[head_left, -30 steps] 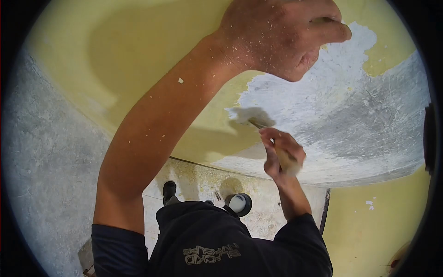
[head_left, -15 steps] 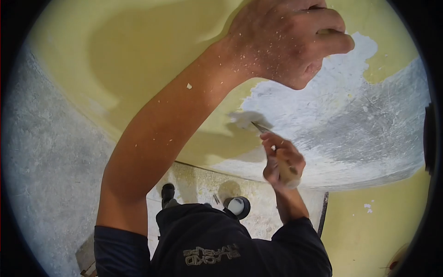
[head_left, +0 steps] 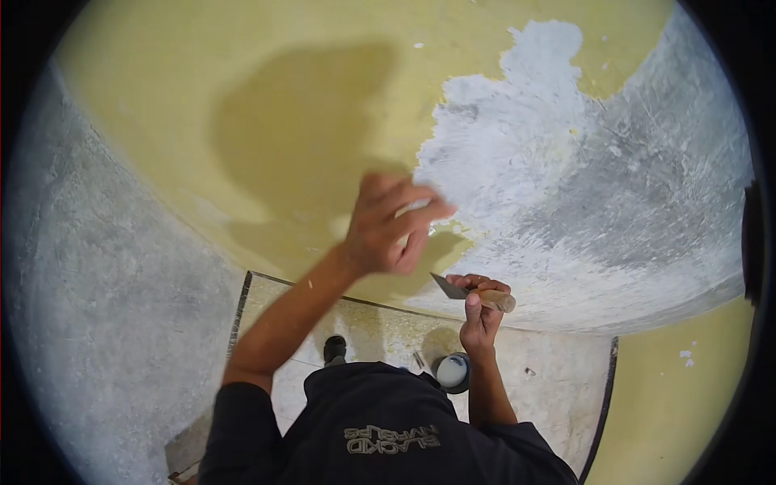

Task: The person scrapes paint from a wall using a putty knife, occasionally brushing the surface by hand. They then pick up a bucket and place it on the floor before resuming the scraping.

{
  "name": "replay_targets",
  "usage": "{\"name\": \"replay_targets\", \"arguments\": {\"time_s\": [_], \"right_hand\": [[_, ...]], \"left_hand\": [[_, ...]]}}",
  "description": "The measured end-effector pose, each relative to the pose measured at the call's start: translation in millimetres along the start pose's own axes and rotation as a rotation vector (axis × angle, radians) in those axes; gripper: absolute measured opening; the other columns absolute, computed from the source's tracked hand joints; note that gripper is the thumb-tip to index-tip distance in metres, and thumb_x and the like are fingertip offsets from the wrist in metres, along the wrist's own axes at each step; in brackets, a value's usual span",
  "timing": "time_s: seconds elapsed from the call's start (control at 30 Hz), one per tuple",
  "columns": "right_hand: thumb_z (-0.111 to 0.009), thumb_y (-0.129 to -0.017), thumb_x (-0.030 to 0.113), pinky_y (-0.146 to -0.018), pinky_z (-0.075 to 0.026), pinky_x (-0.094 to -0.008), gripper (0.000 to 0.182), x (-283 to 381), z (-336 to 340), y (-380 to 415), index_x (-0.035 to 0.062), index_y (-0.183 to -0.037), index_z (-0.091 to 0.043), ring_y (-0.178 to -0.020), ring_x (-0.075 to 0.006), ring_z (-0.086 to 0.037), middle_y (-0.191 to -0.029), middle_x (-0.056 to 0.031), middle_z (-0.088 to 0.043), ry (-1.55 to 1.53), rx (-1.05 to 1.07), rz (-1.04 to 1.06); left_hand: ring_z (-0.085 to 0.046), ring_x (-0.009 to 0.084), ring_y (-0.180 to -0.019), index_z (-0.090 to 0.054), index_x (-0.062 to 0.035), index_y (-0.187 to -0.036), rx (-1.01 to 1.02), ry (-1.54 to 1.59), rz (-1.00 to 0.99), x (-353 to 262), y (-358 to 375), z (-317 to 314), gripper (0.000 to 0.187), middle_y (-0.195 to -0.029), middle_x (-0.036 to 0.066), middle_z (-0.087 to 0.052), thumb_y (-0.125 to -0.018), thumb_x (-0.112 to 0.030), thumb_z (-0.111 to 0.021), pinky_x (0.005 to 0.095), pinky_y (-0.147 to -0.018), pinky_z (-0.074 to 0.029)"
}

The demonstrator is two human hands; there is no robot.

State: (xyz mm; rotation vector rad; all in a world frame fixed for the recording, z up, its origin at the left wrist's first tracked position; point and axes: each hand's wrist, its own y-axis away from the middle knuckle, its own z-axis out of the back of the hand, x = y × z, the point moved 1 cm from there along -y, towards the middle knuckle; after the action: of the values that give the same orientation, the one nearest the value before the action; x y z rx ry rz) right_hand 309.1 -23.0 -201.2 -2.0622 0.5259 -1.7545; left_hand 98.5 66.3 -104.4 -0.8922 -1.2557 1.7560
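In my right hand (head_left: 485, 307) is a scraper with a flat metal blade (head_left: 450, 286) and a wooden handle (head_left: 497, 301). Its blade points up and left, close to the lower yellow edge of the wall. Blurred a little by motion, my left hand (head_left: 392, 226) is in front of the wall to the upper left of the blade. Its fingers are partly bent and apart, with nothing visible in them. Yellow paint (head_left: 323, 48) covers much of the wall, and a bare white and grey patch (head_left: 517, 153) with a ragged edge spreads to the right.
On the floor below stands a dark bucket with something white (head_left: 453, 372) in it. A shoe (head_left: 335, 348) shows beside my dark shirt (head_left: 380, 420). Grey wall (head_left: 121, 242) lies at the left, another yellow wall (head_left: 671, 388) at lower right, and a dark upright object (head_left: 752, 242) at the right edge.
My left hand has come down from the top of the view, farther from the camera. The scraper in my right hand has moved lower and turned, its blade now showing broadside.
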Motion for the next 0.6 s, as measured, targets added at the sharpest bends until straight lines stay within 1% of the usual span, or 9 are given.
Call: {"name": "replay_targets", "arguments": {"time_s": [0.07, 0.1, 0.13, 0.17, 0.27, 0.4, 0.47, 0.57, 0.6], "right_hand": [[-0.054, -0.1, 0.013, -0.1, -0.045, -0.0452, 0.019, -1, 7, 10, 0.0036, -0.108, -0.04, -0.105, -0.0272, -0.061, -0.106, -0.0168, -0.058, 0.034, -0.003, -0.042], [-0.055, -0.1, 0.014, -0.099, -0.045, -0.0452, 0.02, -1, 9, 12, 0.0033, -0.108, -0.041, -0.102, -0.0271, -0.061, -0.107, -0.0159, -0.058, 0.08, 0.013, -0.073], [-0.057, -0.099, 0.016, -0.097, -0.046, -0.044, 0.022, 1, 11, 8, 0.0036, -0.109, -0.042, -0.094, -0.0239, -0.06, -0.102, -0.0124, -0.057, 0.072, -0.002, -0.041], [-0.057, -0.099, 0.016, -0.097, -0.046, -0.044, 0.022, 6, 13, 1, 0.0036, -0.109, -0.042, -0.094, -0.0239, -0.06, -0.102, -0.0124, -0.057, 0.075, -0.01, -0.038], [-0.059, -0.098, 0.014, -0.093, -0.047, -0.043, 0.021, 22, 9, -29, 0.0052, -0.109, -0.043, -0.08, -0.0173, -0.054, -0.089, -0.0068, -0.051, 0.01, 0.029, 0.191], [-0.06, -0.097, 0.01, -0.09, -0.048, -0.0445, 0.019, 21, -15, -70, 0.0049, -0.108, -0.046, -0.081, -0.0189, -0.056, -0.084, -0.0072, -0.052, 0.05, 0.165, 0.36], [-0.062, -0.093, 0.006, -0.088, -0.049, -0.0427, 0.018, 22, -26, -83, 0.0037, -0.104, -0.048, -0.08, -0.0221, -0.057, -0.082, -0.0088, -0.054, 0.112, 0.227, 0.501], [-0.064, -0.09, 0.002, -0.085, -0.05, -0.0407, 0.016, -6, -33, -85, 0.0026, -0.099, -0.05, -0.08, -0.0263, -0.059, -0.084, -0.0106, -0.055, 0.206, 0.257, 0.48], [-0.063, -0.089, -0.002, -0.082, -0.05, -0.0389, 0.015, -17, -37, -85, 0.0016, -0.098, -0.051, -0.08, -0.0287, -0.059, -0.086, -0.0115, -0.056, 0.164, 0.271, 0.348]], "left_hand": [[-0.061, 0.0262, -0.088, -0.064, -0.0074, -0.112, 0.142, 0.104, 0.262, -14, 42, -10, 0.04, -0.103, 0.01, -0.067, -0.075, 0.007, -0.064, 0.0371, -0.08, -0.045], [-0.061, 0.0262, -0.088, -0.064, -0.0074, -0.112, 0.153, 0.109, 0.255, -18, 59, -15, 0.04, -0.103, 0.01, -0.067, -0.075, 0.007, -0.064, 0.0371, -0.08, -0.045], [-0.06, 0.0271, -0.088, -0.063, -0.0064, -0.114, 0.167, 0.123, 0.356, -20, 71, -19, 0.04, -0.104, 0.011, -0.067, -0.077, 0.006, -0.063, 0.0368, -0.081, -0.046], [-0.06, 0.0279, -0.088, -0.061, -0.0054, -0.117, 0.18, 0.137, 0.463, -22, 85, -23, 0.04, -0.105, 0.012, -0.067, -0.078, 0.006, -0.063, 0.0366, -0.081, -0.046], [-0.06, 0.0267, -0.092, -0.059, -0.0078, -0.123, 0.15, 0.159, 0.588, -29, 100, -20, 0.048, -0.106, 0.01, -0.066, -0.078, 0.006, -0.061, 0.0374, -0.088, -0.044], [-0.062, 0.0212, -0.089, -0.056, -0.0074, -0.127, 0.093, 0.198, 0.766, -31, 123, -4, 0.049, -0.106, 0.008, -0.067, -0.079, 0.004, -0.063, 0.034, -0.083, -0.045], [-0.059, 0.0116, -0.085, -0.052, -0.0038, -0.129, 0.065, 0.263, 0.896, -34, 137, 9, 0.05, -0.106, 0.004, -0.066, -0.081, 0.002, -0.065, 0.0289, -0.08, -0.044], [-0.058, 0.0087, -0.086, -0.05, -0.0041, -0.131, -0.006, 0.275, 1.029, -37, 158, 28, 0.052, -0.105, 0.002, -0.065, -0.082, 0.001, -0.065, 0.0266, -0.079, -0.042], [-0.058, 0.0087, -0.086, -0.05, -0.0041, -0.131, -0.017, 0.273, 1.029, -39, 164, 33, 0.052, -0.105, 0.002, -0.065, -0.082, 0.001, -0.065, 0.0266, -0.079, -0.042]]}}
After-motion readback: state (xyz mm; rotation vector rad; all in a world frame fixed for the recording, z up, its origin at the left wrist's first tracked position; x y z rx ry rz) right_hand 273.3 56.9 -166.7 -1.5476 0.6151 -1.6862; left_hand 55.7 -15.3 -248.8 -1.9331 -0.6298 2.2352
